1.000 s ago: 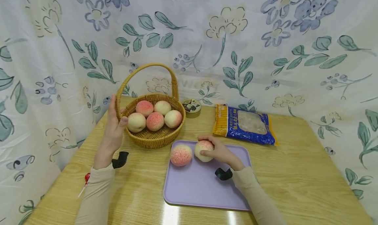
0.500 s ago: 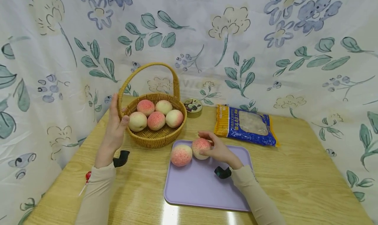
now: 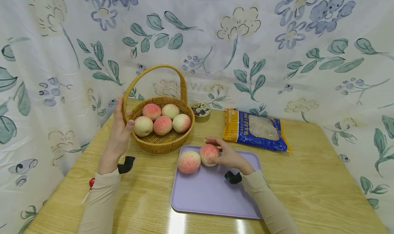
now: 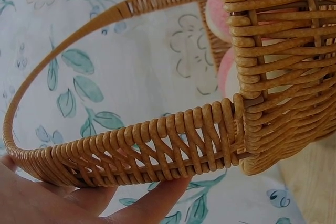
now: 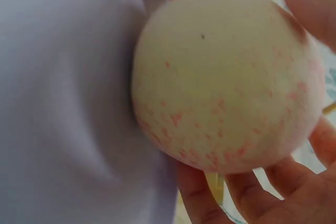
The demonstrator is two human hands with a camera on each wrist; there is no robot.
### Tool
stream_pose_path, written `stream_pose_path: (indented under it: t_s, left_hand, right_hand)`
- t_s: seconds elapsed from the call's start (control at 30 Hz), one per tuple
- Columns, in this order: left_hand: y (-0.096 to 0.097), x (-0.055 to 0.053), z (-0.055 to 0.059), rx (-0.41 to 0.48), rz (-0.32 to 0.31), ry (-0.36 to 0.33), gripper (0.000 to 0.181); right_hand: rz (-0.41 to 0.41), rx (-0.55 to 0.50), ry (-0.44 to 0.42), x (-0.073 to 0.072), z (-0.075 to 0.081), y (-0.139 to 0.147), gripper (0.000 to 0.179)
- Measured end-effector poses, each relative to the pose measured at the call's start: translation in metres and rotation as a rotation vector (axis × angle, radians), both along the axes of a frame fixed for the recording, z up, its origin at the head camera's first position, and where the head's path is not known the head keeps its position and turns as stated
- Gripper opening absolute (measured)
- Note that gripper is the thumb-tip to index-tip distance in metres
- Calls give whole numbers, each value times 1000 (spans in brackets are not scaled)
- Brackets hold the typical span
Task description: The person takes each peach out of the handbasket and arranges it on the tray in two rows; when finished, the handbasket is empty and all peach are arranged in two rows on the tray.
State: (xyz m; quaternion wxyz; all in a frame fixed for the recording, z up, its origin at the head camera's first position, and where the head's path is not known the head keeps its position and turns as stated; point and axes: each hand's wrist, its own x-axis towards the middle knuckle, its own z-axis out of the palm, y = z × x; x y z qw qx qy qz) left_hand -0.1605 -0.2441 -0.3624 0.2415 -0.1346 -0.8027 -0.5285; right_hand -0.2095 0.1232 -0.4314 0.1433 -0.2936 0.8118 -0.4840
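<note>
My right hand (image 3: 229, 155) curls its thumb and fingers round a pink-and-cream peach (image 3: 208, 154), on the lilac tray (image 3: 212, 196). In the right wrist view the held peach (image 5: 226, 82) shows its pale underside, the thumb on one side and spread fingers on the other. Close against it on the left lies a second peach (image 3: 189, 162). My left hand (image 3: 118, 138) holds the side of the wicker basket's handle (image 3: 124, 107), thumb toward the bowl and fingers along the outside. The left wrist view has those fingers (image 4: 157, 198) partly hidden behind the woven handle. Several peaches sit in the basket (image 3: 160, 148).
Behind the tray lies a blue and yellow bag of pasta (image 3: 257, 129). A round tin (image 3: 201, 111) stands just right of the basket. Near the left sleeve is a red lollipop (image 3: 91, 183). A floral curtain (image 3: 200, 39) hangs behind the wooden table (image 3: 320, 172).
My right hand has shifted the peach slightly left, up against the other peach, and its pink side now faces up more. The left hand stays at the basket handle.
</note>
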Motion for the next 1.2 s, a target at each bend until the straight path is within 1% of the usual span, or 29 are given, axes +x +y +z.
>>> stream_pose_path:
  t_s: [0.13, 0.2, 0.3, 0.4, 0.5, 0.6, 0.7, 0.83, 0.93, 1.0, 1.07, 1.13, 1.2]
  left_hand:
    - [-1, -1, -1, 13, -21, -8, 84]
    - [-1, -1, -1, 14, -22, -5, 83]
    - [-4, -1, 0, 10, -9, 1, 81]
    - [-6, 0, 0, -5, -2, -5, 81]
    - [-7, 0, 0, -18, -1, -17, 81]
    - [-6, 0, -1, -24, -3, -22, 80]
    - [-3, -1, -2, -18, -11, -11, 81]
    - [-1, -3, -4, -14, -16, 2, 85]
    - [1, -4, -4, -24, -13, 14, 86]
    - [2, -4, -5, -30, -9, 21, 87]
    - [2, -3, -5, -39, -2, 22, 87]
    - [0, -2, -4, -37, 4, 29, 87]
    - [-3, -2, -3, -31, 11, 42, 88]
  right_hand:
    - [-25, -41, 14, -7, 9, 2, 75]
    - [-44, -74, 28, -14, 18, 1, 72]
    - [-71, -120, 40, -26, 36, -8, 69]
    - [-75, -149, 49, -41, 53, -21, 66]
    - [-62, -158, 46, -54, 66, -37, 63]
    - [-48, -144, 25, -65, 76, -56, 63]
    - [-35, -120, 27, -76, 81, -76, 64]
    - [-29, -70, 37, -91, 81, -101, 63]
    - [-36, -18, 6, -101, 74, -115, 61]
    - [-37, 11, -14, -106, 65, -123, 61]
    - [-17, 48, -42, -109, 58, -130, 63]
    - [11, 89, -30, -110, 53, -136, 65]
    - [37, 123, -9, -110, 53, -143, 69]
